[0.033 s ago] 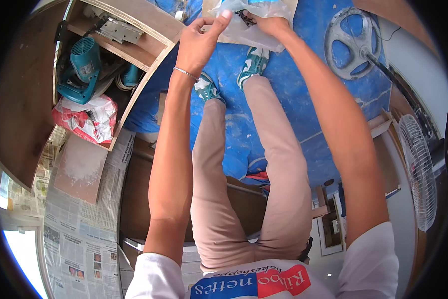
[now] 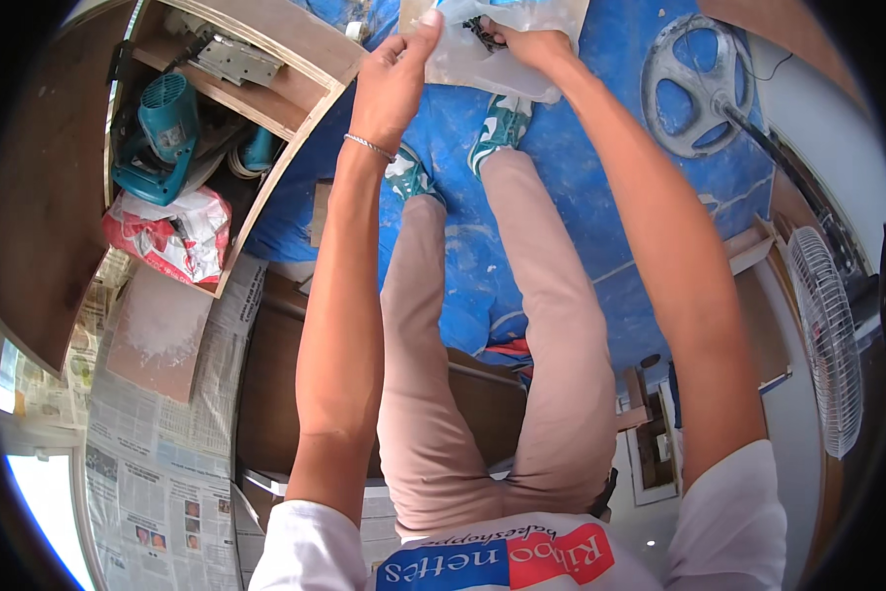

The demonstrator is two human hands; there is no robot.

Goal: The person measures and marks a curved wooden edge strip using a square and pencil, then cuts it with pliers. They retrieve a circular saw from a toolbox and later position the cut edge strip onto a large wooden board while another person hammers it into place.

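Observation:
A clear plastic bag [image 2: 462,61] lies at the top of the view, above my shoes. My left hand [image 2: 393,84] is at its left edge, fingers curled and thumb raised, seemingly gripping the plastic; the fingertips are partly hidden. From the right, my right hand [image 2: 538,49] reaches over the bag with its fingers closed on a cluster of small black screws [image 2: 484,35]. How many of them are in the fingers and how many rest in the bag cannot be made out.
At left, a wooden cabinet [image 2: 295,87] holds a teal power tool [image 2: 167,123], metal hinges [image 2: 241,61] and a red-and-white bag [image 2: 172,231]. Blue sheeting [image 2: 600,197] covers the floor. A round grey fan base [image 2: 699,84] and fan cage [image 2: 825,340] are at right.
My right hand has shifted slightly, and more of its fingers and the black screws show. The left thumb has moved a little to the left and up.

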